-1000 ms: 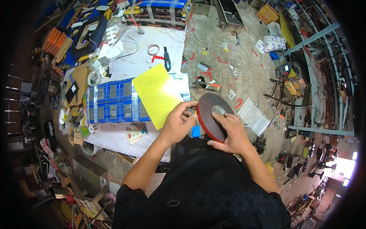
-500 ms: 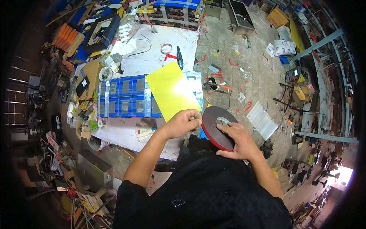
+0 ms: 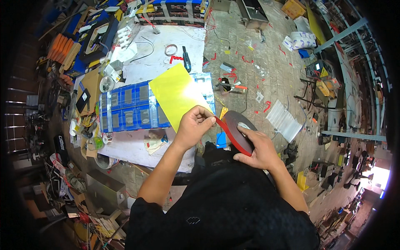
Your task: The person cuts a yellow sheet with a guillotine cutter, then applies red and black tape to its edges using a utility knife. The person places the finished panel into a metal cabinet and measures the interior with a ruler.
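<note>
My right hand [image 3: 260,149] grips a large roll of grey tape with a red liner [image 3: 236,135], thumb on its flat face near the core and fingers beneath the rim. Between thumb and fingertips, my left hand [image 3: 194,127] pinches the free end of the tape, and a short red strip runs from there to the roll. Just beyond my left hand a yellow sheet [image 3: 171,92] lies slantwise over a block of blue-wrapped cells [image 3: 131,118]. Its lower corner is partly hidden behind that hand.
A utility knife [image 3: 186,60] and a small tape ring [image 3: 171,50] lie on the white-covered table [image 3: 160,39]. Gloves [image 3: 155,143] rest near its front. A larger wrapped battery pack [image 3: 173,16] stands at the back. Bubble wrap [image 3: 283,121] and red scraps litter the floor to the right.
The left hand has drawn the red tape end slightly away from the roll, so a short strip now shows. The roll has tilted more edge-on. The whole view has shifted a little.
</note>
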Tool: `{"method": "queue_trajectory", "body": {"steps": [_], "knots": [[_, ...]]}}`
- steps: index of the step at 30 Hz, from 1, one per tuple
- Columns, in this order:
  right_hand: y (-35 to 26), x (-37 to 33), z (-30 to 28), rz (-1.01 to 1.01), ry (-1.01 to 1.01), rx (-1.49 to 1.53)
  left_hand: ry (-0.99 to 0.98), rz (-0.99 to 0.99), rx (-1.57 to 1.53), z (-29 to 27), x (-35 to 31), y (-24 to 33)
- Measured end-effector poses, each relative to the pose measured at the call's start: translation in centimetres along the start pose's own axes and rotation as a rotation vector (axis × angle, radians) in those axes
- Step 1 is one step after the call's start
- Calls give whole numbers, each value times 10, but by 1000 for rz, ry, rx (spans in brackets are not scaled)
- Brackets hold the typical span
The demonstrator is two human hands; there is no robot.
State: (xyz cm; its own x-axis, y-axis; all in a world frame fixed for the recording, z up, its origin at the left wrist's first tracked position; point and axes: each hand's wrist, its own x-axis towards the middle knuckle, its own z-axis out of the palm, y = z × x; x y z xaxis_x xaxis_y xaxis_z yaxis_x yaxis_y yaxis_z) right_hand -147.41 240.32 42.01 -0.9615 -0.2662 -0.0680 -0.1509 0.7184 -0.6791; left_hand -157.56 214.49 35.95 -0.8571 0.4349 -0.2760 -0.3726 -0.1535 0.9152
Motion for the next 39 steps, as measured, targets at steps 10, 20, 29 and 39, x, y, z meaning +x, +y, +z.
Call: {"method": "queue_trajectory", "body": {"steps": [10,20,29,39], "knots": [[-5,4,-5,131,-149,133,89,-208,-313,11,-1,-1],[4,9,18,517,-389,156,578,194,581,-58,85,58],[-4,32,54,677,-381,272,551,46,1051,-107,163,61],[17,30,67,718,-345,412,537,13,683,-127,181,32]]}}
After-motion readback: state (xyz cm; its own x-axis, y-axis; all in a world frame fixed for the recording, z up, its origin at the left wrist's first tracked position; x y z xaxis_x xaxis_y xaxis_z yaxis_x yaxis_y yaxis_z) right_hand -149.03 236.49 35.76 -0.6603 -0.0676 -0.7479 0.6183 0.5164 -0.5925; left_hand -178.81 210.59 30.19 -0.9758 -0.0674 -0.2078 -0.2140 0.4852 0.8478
